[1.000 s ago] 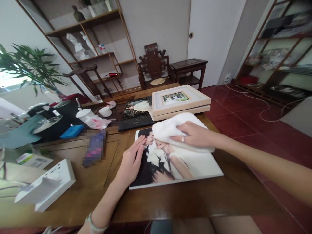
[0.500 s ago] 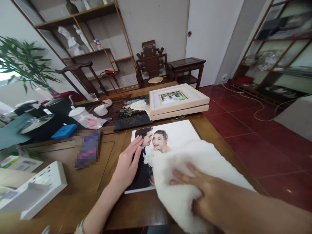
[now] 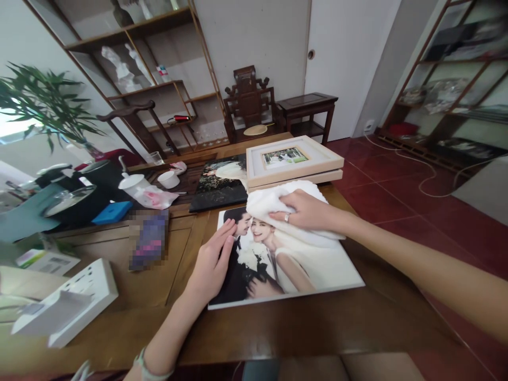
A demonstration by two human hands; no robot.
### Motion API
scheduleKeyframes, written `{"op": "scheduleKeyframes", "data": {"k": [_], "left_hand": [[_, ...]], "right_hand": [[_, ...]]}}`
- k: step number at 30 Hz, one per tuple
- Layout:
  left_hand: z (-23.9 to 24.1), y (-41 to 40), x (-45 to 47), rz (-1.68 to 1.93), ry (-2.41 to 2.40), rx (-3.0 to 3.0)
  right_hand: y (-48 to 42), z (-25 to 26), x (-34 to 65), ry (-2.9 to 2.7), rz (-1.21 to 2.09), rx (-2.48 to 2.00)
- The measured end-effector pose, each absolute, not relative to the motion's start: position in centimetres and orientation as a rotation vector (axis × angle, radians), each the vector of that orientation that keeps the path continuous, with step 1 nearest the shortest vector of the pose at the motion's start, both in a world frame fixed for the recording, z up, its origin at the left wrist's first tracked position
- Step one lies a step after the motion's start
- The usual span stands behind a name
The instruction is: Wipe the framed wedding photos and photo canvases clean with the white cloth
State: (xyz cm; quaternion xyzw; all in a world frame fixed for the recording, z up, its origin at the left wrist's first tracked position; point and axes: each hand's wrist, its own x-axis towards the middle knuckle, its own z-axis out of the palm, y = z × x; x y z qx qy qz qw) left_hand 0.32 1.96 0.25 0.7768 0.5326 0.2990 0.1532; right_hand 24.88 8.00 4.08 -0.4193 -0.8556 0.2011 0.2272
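Note:
A large frameless wedding photo print [image 3: 301, 270] lies flat on the wooden table [image 3: 317, 328]. My left hand [image 3: 210, 264] rests flat on its left edge, fingers stretched out. My right hand [image 3: 305, 211] presses a folded white towel [image 3: 273, 203] against the far end of the print, fingers curled over the cloth. A ring shows on one finger.
Behind the print stand two stacked light wooden picture frames [image 3: 291, 161] and a dark photo print [image 3: 218, 188]. To the left are a white power strip [image 3: 67, 307], a blue box [image 3: 111, 211], white cups and dark pots. Red tiled floor lies to the right.
My right hand swept the towel from the far end of the print down to its near end and back up to the far end. My left hand stayed put.

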Motion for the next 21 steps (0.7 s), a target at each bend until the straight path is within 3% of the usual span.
{"op": "scheduleKeyframes", "data": {"k": [7,13,17,21], "left_hand": [[0.1,2.0,0.3,0.854,1.531,2.238],[0.1,2.0,0.3,0.833,1.536,2.254],[0.1,2.0,0.3,0.833,1.541,2.247],[0.1,2.0,0.3,0.847,1.534,2.241]], "right_hand": [[1.3,5.2,24.0,-2.534,0.492,-1.221],[-5.3,3.9,23.0,-2.751,0.675,-0.788],[-3.6,4.6,23.8,-2.586,0.808,-1.016],[1.6,5.0,24.7,-2.505,0.646,-1.111]]}}
